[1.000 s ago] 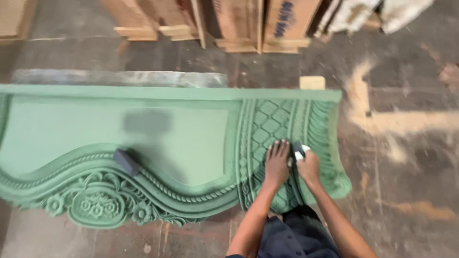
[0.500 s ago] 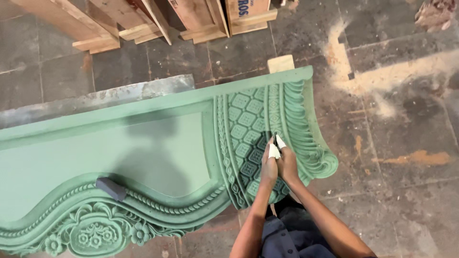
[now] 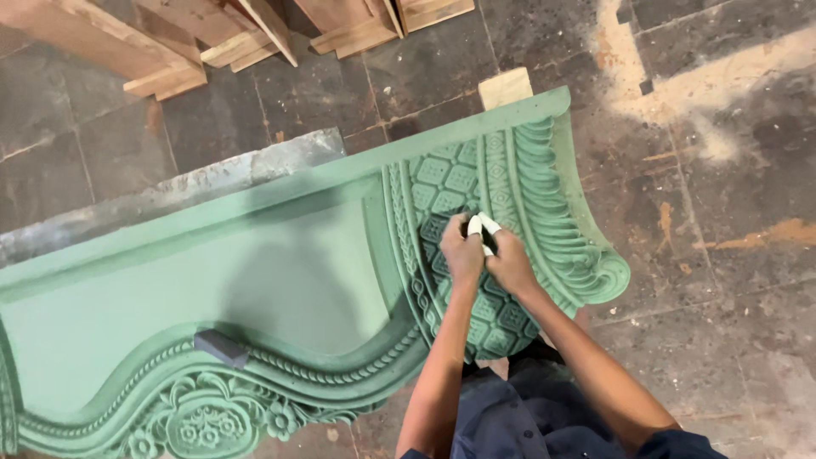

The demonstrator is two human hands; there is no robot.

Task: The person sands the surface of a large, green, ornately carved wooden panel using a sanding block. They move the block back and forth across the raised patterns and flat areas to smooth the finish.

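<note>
**A big green carved board and a small white piece**

The green carved board [image 3: 289, 280] lies flat on the floor. It has diamond shapes, ropes and flowers cut into it. The small white piece [image 3: 481, 228] sits folded on the diamond part.

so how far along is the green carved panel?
Done: the carved panel looks evenly coated green. In hand: left hand and right hand press a small white piece on the lattice carving. Left: cannot tell; grey block lies unused.
</note>
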